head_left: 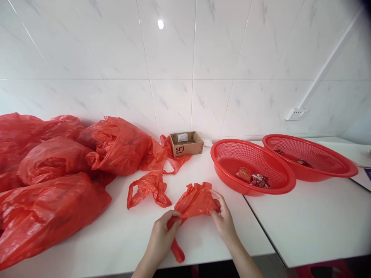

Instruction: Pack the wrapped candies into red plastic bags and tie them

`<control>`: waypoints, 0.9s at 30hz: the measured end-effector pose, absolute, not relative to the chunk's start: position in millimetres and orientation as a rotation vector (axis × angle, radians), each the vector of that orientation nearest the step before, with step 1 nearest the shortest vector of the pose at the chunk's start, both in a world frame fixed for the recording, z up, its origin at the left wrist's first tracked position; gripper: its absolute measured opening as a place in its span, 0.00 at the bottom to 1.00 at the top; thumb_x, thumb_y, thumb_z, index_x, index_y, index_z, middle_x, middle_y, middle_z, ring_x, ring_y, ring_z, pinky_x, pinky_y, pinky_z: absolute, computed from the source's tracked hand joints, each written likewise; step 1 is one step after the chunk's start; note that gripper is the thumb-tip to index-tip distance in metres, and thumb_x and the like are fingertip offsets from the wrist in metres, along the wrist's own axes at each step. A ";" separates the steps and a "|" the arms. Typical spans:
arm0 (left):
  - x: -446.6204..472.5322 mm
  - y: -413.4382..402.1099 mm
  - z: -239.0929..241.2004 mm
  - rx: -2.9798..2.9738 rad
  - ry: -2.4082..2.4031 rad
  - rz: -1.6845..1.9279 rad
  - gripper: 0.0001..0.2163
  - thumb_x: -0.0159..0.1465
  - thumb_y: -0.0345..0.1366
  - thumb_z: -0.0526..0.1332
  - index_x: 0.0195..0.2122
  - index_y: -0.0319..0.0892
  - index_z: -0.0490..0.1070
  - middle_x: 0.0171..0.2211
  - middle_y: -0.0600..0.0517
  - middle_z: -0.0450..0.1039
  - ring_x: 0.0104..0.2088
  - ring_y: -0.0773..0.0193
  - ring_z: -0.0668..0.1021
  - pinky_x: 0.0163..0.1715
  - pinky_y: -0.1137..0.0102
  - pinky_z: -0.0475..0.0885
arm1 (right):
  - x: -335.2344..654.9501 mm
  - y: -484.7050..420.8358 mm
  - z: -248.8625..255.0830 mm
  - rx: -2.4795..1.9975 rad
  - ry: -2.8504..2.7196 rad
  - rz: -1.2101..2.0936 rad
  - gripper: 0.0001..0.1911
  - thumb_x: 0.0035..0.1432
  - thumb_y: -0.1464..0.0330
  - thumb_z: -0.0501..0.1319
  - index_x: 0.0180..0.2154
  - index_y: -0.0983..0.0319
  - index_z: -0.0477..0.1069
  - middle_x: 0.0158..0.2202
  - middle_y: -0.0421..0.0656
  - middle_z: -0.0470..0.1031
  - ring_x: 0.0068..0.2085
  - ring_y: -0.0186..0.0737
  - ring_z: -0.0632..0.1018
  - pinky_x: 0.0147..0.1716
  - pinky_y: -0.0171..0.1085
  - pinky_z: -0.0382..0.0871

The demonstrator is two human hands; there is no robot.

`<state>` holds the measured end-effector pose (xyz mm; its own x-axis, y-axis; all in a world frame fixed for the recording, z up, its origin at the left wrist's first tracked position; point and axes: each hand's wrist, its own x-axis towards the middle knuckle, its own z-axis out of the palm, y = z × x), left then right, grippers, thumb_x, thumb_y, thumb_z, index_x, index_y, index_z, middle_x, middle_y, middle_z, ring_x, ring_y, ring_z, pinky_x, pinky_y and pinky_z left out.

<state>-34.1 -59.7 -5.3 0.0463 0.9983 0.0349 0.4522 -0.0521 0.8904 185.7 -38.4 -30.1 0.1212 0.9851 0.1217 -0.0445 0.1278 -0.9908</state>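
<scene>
Between my hands is a crumpled red plastic bag point(194, 200), held just over the white table near its front edge. My left hand point(165, 231) pinches the bag's near left side between thumb and fingers, and a strip of the bag hangs below it. On the right side, my right hand point(222, 217) grips the bag with its fingers curled around the edge. What lies inside the bag, if anything, is hidden. A second loose red plastic bag point(149, 188) lies on the table just beyond my left hand.
Large stuffed red bags point(58, 200) fill the left side. An open cardboard box point(188, 148) stands by the tiled wall. To the right, a red plastic basket point(232, 185) holds small red packets point(245, 174); another basket point(315, 175) sits behind it. A seam point(263, 227) divides the tables.
</scene>
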 end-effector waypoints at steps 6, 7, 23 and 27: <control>-75.5 -33.3 9.5 1.715 1.662 1.183 0.08 0.59 0.37 0.58 0.37 0.46 0.74 0.36 0.50 0.78 0.34 0.57 0.79 0.29 0.70 0.70 | 213.5 -45.9 25.8 -0.988 -0.790 1.350 0.23 0.55 0.57 0.66 0.50 0.54 0.65 0.35 0.40 0.77 0.32 0.41 0.78 0.33 0.38 0.71; -83.5 -28.7 11.7 1.714 1.671 1.202 0.07 0.59 0.38 0.58 0.36 0.46 0.74 0.37 0.50 0.78 0.36 0.57 0.79 0.30 0.70 0.70 | 218.8 -46.2 36.4 -0.994 -0.776 1.353 0.21 0.55 0.57 0.66 0.49 0.54 0.66 0.36 0.40 0.77 0.32 0.40 0.77 0.31 0.37 0.71; -4.9 -48.1 26.9 2.442 1.449 0.899 0.12 0.64 0.35 0.57 0.45 0.55 0.76 0.59 0.50 0.65 0.59 0.47 0.68 0.53 0.51 0.69 | 197.0 -52.8 49.0 -1.036 -0.853 1.373 0.20 0.56 0.52 0.64 0.46 0.56 0.73 0.42 0.43 0.78 0.35 0.41 0.77 0.34 0.35 0.71; -10.3 -13.2 10.3 2.324 1.662 0.855 0.25 0.65 0.29 0.51 0.63 0.49 0.60 0.54 0.42 0.68 0.47 0.50 0.76 0.44 0.53 0.74 | 201.6 -60.8 51.0 -1.034 -0.887 1.448 0.22 0.55 0.52 0.64 0.49 0.55 0.73 0.46 0.44 0.77 0.40 0.43 0.78 0.40 0.37 0.71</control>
<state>-10.3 -13.2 10.3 0.2197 0.9084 0.3557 0.8176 -0.3704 0.4408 201.6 -60.8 51.0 -0.0254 0.9919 -0.1243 -0.3395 -0.1255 -0.9322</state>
